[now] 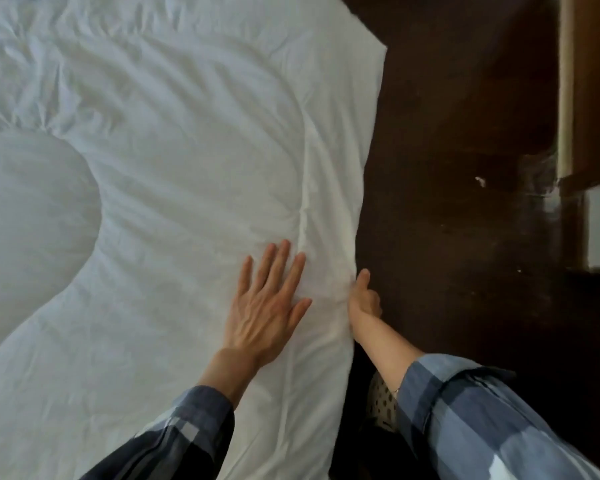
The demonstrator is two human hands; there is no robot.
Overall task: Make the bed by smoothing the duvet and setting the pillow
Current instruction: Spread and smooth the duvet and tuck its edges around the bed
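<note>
Covering the bed, a wrinkled white duvet (187, 140) hangs over the edge above a dark floor (447, 202). Left hand (267, 306) presses flat on it, fingers straight and spread; right hand (362, 299) grips its edge, fingers clamped on cloth.

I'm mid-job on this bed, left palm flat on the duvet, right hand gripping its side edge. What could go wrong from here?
1. The right hand grips the duvet edge beside the dark floor; a hard pull could drag it off-centre, or down onto the floor.
2. The left hand presses flat near the long crease; pulling against it may deepen that fold rather than smooth it.
3. The rounded bulge at left looks untouched.
</note>
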